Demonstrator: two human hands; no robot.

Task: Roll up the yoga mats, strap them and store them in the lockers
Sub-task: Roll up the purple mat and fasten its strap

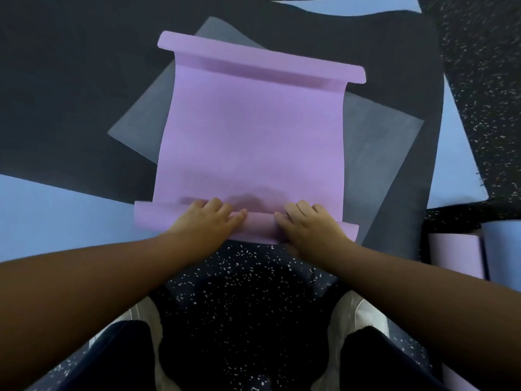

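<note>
Both hands, left and right, fingers curled over near rolled edge of purple mat; far end curled

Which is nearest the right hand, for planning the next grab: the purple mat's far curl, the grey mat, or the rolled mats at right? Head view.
From the right hand:
1. Grey mat, just beyond, under the purple one.
2. Rolled mats, on the floor, far right.
3. Far curl, top of view.
</note>
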